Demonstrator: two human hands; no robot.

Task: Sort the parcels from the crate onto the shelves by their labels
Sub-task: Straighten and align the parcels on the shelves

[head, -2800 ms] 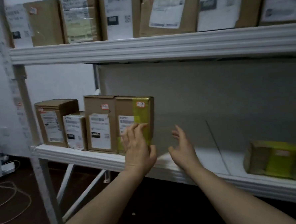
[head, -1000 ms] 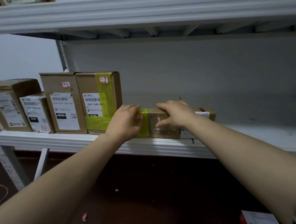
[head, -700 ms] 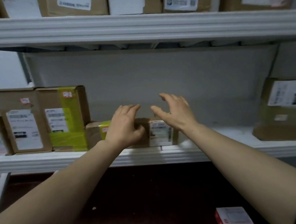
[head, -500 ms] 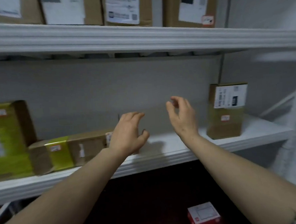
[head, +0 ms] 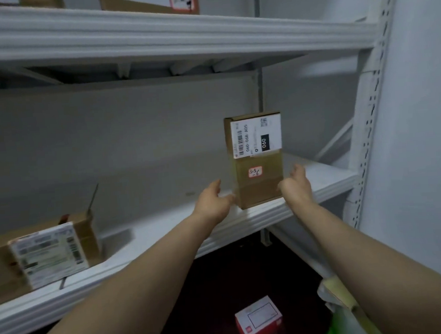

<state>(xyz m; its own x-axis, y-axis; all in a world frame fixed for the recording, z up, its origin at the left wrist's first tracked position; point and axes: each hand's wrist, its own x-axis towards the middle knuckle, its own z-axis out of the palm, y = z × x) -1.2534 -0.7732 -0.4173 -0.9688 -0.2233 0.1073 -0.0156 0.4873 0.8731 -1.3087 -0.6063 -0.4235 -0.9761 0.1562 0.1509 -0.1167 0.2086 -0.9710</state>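
**Step in hand: approach to the upright parcel (head: 256, 162) at the right end of the middle shelf (head: 328, 181).**

We hold the left hand (head: 212, 202) just beside the parcel's lower left edge and the right hand (head: 295, 185) just beside its right edge. Both hands have their fingers extended and loose and grasp nothing, though motion blur leaves it unclear whether the fingertips touch the cardboard. The parcel stands upright near the shelf's front lip, label 090 facing us. In our judgement, the next move calls for closing both palms evenly on its sides so that the tall box does not tip. Half a second earlier, both hands hovered over bare shelf, well left of this parcel. The flat parcel (head: 46, 252) now lies far to the left.
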